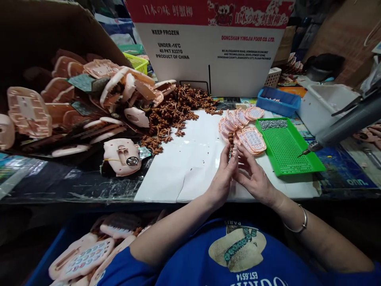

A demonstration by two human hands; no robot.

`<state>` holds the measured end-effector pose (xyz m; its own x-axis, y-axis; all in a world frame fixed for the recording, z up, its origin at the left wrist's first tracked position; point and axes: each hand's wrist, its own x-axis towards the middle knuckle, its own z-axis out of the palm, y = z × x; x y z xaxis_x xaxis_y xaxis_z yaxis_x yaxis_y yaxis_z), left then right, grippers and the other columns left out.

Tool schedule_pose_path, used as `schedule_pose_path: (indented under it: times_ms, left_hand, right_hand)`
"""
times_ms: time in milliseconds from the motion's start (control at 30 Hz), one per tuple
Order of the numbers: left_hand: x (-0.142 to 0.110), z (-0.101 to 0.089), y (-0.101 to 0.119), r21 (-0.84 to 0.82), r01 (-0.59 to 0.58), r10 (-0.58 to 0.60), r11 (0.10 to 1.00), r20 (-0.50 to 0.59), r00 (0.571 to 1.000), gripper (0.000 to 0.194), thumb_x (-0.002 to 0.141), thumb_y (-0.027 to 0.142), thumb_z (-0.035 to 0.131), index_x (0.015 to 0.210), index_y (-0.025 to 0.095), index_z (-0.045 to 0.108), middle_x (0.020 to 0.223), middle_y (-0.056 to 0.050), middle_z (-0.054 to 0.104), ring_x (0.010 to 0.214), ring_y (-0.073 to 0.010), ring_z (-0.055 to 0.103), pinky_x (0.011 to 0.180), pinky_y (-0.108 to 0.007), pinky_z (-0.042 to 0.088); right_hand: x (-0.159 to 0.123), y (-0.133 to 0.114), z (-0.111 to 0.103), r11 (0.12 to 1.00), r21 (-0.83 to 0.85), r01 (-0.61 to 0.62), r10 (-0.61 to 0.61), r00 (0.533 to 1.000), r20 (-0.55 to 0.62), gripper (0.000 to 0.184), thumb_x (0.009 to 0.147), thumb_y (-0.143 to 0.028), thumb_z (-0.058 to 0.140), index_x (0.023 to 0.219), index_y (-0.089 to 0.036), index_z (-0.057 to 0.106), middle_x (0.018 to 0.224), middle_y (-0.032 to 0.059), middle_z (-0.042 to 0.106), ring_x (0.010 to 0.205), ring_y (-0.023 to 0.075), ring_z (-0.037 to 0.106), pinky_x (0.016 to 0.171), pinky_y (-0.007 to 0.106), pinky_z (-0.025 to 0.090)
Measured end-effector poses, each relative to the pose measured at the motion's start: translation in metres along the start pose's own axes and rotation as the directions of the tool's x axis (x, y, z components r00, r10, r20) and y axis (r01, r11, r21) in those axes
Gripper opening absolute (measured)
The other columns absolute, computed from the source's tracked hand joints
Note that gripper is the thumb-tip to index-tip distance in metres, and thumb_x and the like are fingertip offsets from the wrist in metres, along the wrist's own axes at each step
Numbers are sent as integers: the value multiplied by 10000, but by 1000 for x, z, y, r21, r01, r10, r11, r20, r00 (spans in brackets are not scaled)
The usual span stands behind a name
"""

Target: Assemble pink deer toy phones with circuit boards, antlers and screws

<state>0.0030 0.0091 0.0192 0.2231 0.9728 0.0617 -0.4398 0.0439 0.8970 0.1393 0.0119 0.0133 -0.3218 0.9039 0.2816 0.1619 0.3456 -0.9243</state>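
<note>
My left hand (223, 174) and my right hand (252, 174) meet over the white sheet (184, 163) near the table's front edge. Together their fingers pinch a thin pink plastic toy phone part (233, 150), held edge-on, with a small brown piece at its top. Just beyond my fingers lies a fanned pile of pink keypad fronts (242, 127). A heap of brown rubbery pieces (175, 111) spreads out at the back left of the sheet.
A green perforated tray (284, 149) with small screws stands right of my hands, and a hanging electric screwdriver (342, 129) points its tip at it. Pink toy phone shells (89, 99) spill from a cardboard box on the left. A blue bin (86, 254) of finished phones sits below the table.
</note>
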Motion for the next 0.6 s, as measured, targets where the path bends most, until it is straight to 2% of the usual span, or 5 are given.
schedule_pose_path:
  times_ms: [200, 367, 433, 500, 600]
  left_hand:
    - [22, 14, -1, 11, 21, -21, 1000, -32, 999, 592, 969, 607, 422, 1497, 344, 371, 1631, -4, 312, 1540, -241, 219, 1260, -443, 219]
    - [37, -5, 10, 146, -18, 12, 989, 46, 999, 613, 939, 614, 495, 1472, 321, 412, 1606, -46, 355, 1495, -290, 302, 1224, -486, 254]
    - [39, -17, 11, 197, -32, 17, 980, 77, 997, 582, 928, 596, 531, 1407, 268, 482, 1522, -88, 462, 1429, -295, 392, 1185, -478, 317]
    - [38, -26, 10, 232, -51, 27, 971, 104, 994, 521, 931, 565, 542, 1320, 218, 540, 1408, -116, 557, 1343, -285, 472, 1133, -460, 379]
    - [34, -32, 9, 265, -57, 11, 962, 171, 985, 453, 950, 529, 519, 1250, 194, 575, 1309, -119, 607, 1218, -259, 544, 1050, -428, 443]
  right_hand:
    - [22, -10, -22, 994, 46, -100, 99, 994, 43, 748, 841, -433, 725, 1484, -357, 351, 1394, 64, 577, 1209, 247, 610, 987, 423, 554]
    - [91, -21, -73, 947, -256, -193, 150, 973, -176, 665, 853, -579, 617, 1431, -319, 418, 1100, 62, 698, 911, 255, 677, 735, 389, 584]
    - [131, -17, -99, 807, -499, -315, 165, 932, -322, 656, 868, -602, 552, 1421, -267, 438, 1140, 97, 695, 952, 281, 674, 774, 408, 569]
    - [168, -9, -119, 523, -683, -509, 255, 859, -445, 641, 885, -609, 486, 1399, -226, 464, 1265, 132, 660, 1075, 303, 654, 901, 435, 537]
    - [208, 9, -133, 366, -704, -609, 317, 792, -521, 691, 841, -572, 572, 1336, -92, 531, 1322, 244, 611, 1207, 377, 593, 1005, 488, 474]
